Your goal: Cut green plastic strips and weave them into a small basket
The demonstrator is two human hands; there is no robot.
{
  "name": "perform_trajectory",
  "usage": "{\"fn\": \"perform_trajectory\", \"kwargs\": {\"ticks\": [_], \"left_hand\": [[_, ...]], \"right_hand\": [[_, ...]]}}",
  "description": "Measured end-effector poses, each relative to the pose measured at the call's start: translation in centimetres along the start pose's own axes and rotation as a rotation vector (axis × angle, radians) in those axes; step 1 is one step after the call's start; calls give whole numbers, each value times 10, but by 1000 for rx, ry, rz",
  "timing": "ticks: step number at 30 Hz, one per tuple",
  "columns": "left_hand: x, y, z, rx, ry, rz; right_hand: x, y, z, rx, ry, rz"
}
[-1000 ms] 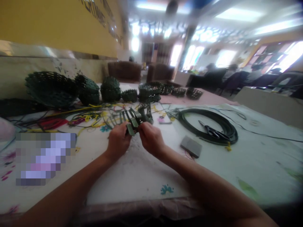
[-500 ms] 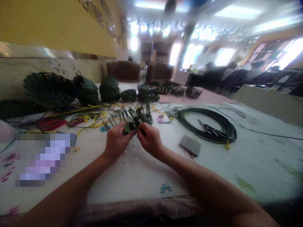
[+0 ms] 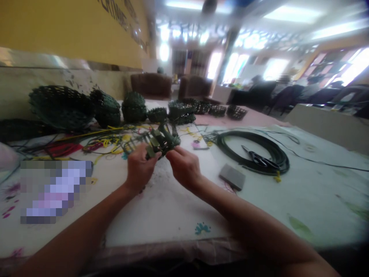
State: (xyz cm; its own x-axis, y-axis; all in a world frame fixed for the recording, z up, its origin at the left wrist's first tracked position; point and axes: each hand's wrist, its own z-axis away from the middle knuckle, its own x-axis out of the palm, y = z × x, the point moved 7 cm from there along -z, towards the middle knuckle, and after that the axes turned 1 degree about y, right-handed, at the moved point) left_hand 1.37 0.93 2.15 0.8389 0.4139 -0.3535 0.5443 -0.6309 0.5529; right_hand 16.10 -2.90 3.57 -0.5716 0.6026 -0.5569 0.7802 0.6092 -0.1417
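Note:
A small dark green woven basket (image 3: 165, 140), with loose strip ends sticking out on its left, is held up over the middle of the table. My left hand (image 3: 141, 164) is closed around its near left side, thumb on top of the weave. On its near right edge my right hand (image 3: 183, 163) pinches, the fingertips pressed together at the rim. Whether a single strip lies between those fingertips is too small to make out. The far side of the basket is partly hidden by its own strips.
Several finished green baskets (image 3: 62, 107) line the back. To the right lie a coil of dark green strip (image 3: 284, 156), scissors (image 3: 259, 158) on it and a grey block (image 3: 232, 177). Yellow and red strips (image 3: 67, 149) are scattered at left, near a blurred-out object (image 3: 62, 188).
My left hand has shifted slightly left, and the basket has turned and tilted a little. My right hand has moved slightly off from the left, its fingers still at the rim.

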Motion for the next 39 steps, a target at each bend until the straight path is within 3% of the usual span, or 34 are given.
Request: {"fn": "perform_trajectory", "kwargs": {"ticks": [4, 7, 11, 15, 18, 22, 31, 39], "left_hand": [[6, 13, 2, 108, -35, -43], [11, 20, 4, 190, -45, -99], [19, 22, 9, 248, -62, -137], [23, 19, 10, 215, -115, -117], [19, 14, 7, 138, -124, -58], [10, -1, 1, -12, -67, -10], [7, 0, 1, 16, -77, 45], [9, 10, 0, 99, -126, 37]], "right_hand": [[-2, -19, 1, -265, 19, 160], [-1, -21, -1, -329, -2, 176], [0, -15, -5, -287, 4, 204], [2, -10, -5, -261, 0, 132], [-4, 5, -9, -92, 6, -83], [-16, 27, -14, 135, 124, -326], [17, 17, -3, 59, -134, -214], [22, 15, 1, 34, -105, -165]]}}
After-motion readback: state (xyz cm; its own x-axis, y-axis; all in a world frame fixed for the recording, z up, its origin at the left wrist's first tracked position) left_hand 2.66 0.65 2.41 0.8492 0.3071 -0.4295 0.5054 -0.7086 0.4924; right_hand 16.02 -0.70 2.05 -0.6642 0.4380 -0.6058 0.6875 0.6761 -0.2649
